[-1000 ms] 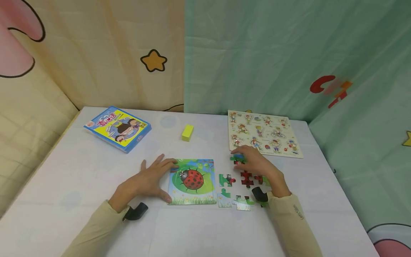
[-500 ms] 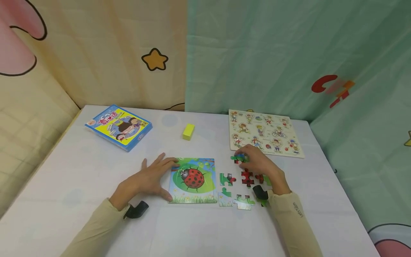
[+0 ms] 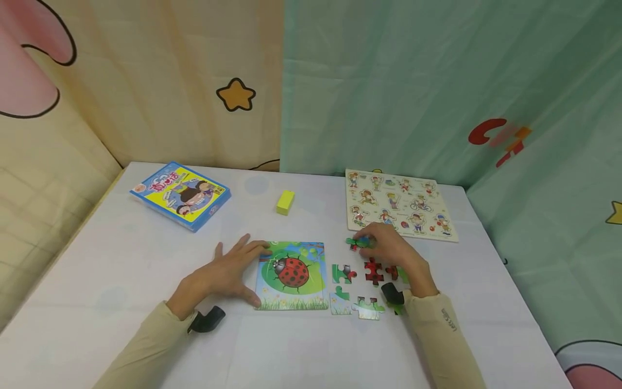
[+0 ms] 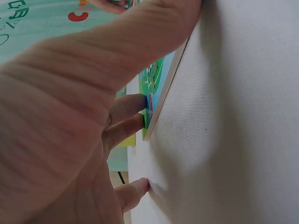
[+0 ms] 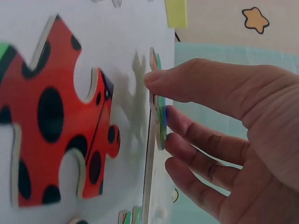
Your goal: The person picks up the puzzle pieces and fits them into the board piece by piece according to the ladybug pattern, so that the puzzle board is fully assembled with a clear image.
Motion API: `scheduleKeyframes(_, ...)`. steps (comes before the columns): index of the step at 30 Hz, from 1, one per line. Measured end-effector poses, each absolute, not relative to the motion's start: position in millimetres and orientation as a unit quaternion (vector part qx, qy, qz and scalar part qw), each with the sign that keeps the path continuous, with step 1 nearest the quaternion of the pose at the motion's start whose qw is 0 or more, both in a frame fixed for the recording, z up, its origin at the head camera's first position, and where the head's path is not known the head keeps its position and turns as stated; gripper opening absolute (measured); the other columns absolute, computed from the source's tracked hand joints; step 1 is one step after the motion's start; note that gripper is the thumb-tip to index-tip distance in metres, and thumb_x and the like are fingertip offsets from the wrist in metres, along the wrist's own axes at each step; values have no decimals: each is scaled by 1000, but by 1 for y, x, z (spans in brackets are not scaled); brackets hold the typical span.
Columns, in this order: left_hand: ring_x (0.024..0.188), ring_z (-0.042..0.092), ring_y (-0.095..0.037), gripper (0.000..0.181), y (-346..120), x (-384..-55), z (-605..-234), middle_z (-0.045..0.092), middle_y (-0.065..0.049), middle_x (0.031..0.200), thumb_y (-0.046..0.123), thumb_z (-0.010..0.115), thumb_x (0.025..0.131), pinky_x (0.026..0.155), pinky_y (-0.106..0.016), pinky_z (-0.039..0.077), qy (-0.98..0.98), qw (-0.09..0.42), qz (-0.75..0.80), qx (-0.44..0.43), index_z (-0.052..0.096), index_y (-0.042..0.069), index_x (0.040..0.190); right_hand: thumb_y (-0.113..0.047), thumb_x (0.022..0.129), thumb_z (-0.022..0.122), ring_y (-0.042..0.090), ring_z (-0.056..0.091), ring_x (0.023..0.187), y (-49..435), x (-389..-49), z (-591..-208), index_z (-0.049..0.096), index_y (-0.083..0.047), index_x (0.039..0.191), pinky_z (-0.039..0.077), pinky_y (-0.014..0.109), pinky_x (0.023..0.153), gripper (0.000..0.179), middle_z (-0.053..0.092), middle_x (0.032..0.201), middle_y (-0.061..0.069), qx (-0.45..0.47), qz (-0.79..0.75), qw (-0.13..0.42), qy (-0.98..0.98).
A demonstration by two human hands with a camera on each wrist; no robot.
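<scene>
My left hand [image 3: 225, 275] lies at the left side of the square ladybug puzzle board [image 3: 316, 283], fingers spread. Its thumb is at the lower left corner and its fingertips touch the upper left edge. My right hand [image 3: 391, 248] pinches a green, blue and red puzzle piece [image 3: 353, 243] between thumb and fingers. In the right wrist view this puzzle piece [image 5: 159, 121] stands tilted on edge, off the table, its shadow beside it. Below that hand lies a red, black-spotted puzzle piece [image 3: 374, 272]. A green piece with some red [image 3: 342, 273] sits beside the board.
More loose pieces, such as a grassy one [image 3: 368, 309], lie right of the board, some partly hidden by the right wrist. Behind the right hand is a cream picture board [image 3: 403, 202]. A yellow block [image 3: 285, 202] and a blue card box [image 3: 182, 195] stand further back.
The right hand's fingers have closed on the green, blue and red puzzle piece, which lay flat on the table and is now lifted and tilted. The left hand has stayed on the ladybug board.
</scene>
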State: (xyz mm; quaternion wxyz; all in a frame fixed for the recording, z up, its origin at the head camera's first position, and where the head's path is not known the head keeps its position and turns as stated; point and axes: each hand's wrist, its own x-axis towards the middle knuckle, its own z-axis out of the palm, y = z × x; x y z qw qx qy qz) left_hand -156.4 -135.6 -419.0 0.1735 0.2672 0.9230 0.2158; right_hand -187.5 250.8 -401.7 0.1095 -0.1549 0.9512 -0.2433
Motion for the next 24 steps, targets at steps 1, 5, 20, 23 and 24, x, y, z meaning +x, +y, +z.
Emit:
scheduleKeyframes(1,153,9,-46,112,-135,-156,-419,35,-8,161,51,93,59,104,-87,4,923,175,216,267,40,15,151,-12,88,75,30,61,111,249,-187,-402,74,-9,116,52,51,97,28,68,120,10,-162,-244,102,951)
scheduleKeyframes(5,153,8,-46,112,-135,-157,-419,34,-7,161,50,94,60,105,-87,3,922,180,219,265,39,16,152,-11,89,75,36,58,121,242,-184,-401,74,-8,116,47,55,105,28,68,122,12,-186,-241,82,949)
scheduleKeyframes(20,153,8,-47,111,-135,-157,-418,35,-6,161,50,93,59,104,-87,3,925,178,211,262,40,18,151,-12,91,73,31,60,114,207,-182,-403,76,-5,113,51,49,99,24,68,117,11,-299,-223,46,927)
scheduleKeyframes(23,153,9,-47,109,-135,-157,-417,35,-6,161,51,93,60,105,-87,3,925,178,211,262,42,18,150,-14,91,73,30,60,115,201,-181,-405,76,-6,114,51,48,99,24,67,119,10,-312,-222,47,923)
scheduleKeyframes(24,153,9,-47,108,-135,-157,-417,35,-6,161,51,93,59,105,-87,3,925,178,211,262,43,18,150,-15,91,73,30,59,116,199,-180,-405,75,-6,114,51,47,99,25,67,120,10,-312,-221,50,922)
